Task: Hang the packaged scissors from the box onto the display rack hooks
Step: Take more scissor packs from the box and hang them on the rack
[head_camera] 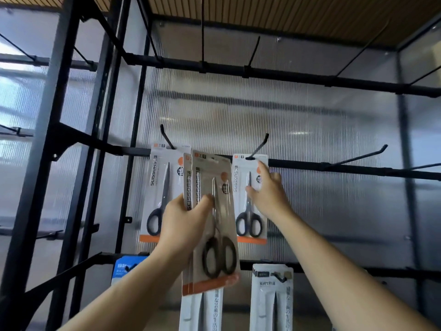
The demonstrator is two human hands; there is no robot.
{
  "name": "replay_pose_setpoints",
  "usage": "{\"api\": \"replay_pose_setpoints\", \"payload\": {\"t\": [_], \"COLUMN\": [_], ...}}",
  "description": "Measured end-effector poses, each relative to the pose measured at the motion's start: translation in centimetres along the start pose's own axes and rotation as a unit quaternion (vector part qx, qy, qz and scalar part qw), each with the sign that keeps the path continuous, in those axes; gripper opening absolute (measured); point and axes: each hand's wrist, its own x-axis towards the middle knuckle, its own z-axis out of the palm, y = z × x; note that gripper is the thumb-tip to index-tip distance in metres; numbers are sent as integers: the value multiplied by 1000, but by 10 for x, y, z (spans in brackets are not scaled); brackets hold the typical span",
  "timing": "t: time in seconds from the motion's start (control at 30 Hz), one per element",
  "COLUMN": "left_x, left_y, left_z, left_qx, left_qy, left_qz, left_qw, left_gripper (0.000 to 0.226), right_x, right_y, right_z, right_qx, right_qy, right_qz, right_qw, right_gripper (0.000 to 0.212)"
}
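free hook [358, 157] (right), packs [214, 168] crowd centre

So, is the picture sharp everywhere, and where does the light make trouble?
Head view: lit from behind through the translucent back panel, with a bright glare patch on it. Head view: the scissors packs in the left hand and the hung pack held by the right hand look slightly smeared. Head view: the wide-angle lens bows the rack bars.
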Motion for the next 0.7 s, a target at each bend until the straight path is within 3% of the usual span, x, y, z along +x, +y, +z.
{"api": "replay_pose_setpoints", "payload": {"t": [0.13,0.23,0.33,0.43,0.57,0.7], "left_x": [-3,-6,-11,-19,-20,-17], "left_y": [-1,-3,1,8,11,15], "left_z": [7,11,15,18,21,21], "left_qx": [-13,-23,-46,-59,-89,-147], "left_qy": [-7,-12,-22,-26,-38,-49], "left_qz": [-26,-43,-47,-61,-70,-106], "left_qw": [1000,999,998,996,993,982], "left_gripper": [30,28,31,34,49,53], "right_x": [-13,-36,-68,-85,-85,-82], "right_y": [3,-11,-30,-37,-40,-44], "right_z": [-7,-18,-24,-27,-30,-30], "right_qx": [6,143,230,217,270,283], "right_qy": [44,62,-37,-39,-19,46], "right_qz": [0,-16,-25,-28,-11,3], "right_qw": [999,988,972,975,963,958], "right_gripper": [48,38,67,88,30,43]}}
